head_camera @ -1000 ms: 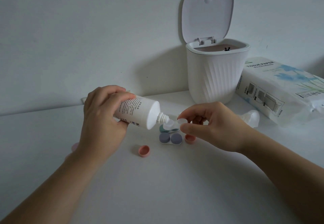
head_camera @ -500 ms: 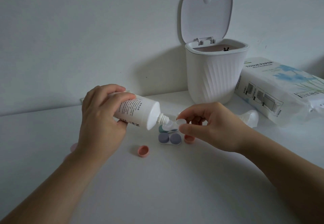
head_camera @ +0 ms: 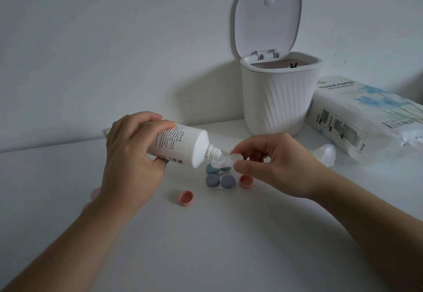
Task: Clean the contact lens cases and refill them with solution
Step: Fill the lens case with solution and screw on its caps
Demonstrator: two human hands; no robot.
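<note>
A home corner before my camera: white table (head_camera: pixel 206 246), small lidded bin (head_camera: pixel 279 99), tissue pack (head_camera: pixel 370 117), plain wall (head_camera: pixel 91 40).

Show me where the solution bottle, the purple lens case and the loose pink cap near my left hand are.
solution bottle (head_camera: pixel 183 146), head view, on its white body near the shoulder.
purple lens case (head_camera: pixel 220 182), head view, between its two purple lids.
pink cap (head_camera: pixel 185 198), head view, on its open inside.

Our left hand (head_camera: pixel 128 154) grips the tilted bottle (head_camera: pixel 180 146); our right hand (head_camera: pixel 272 163) pinches a clear case (head_camera: pixel 225 160) at its nozzle.
</note>
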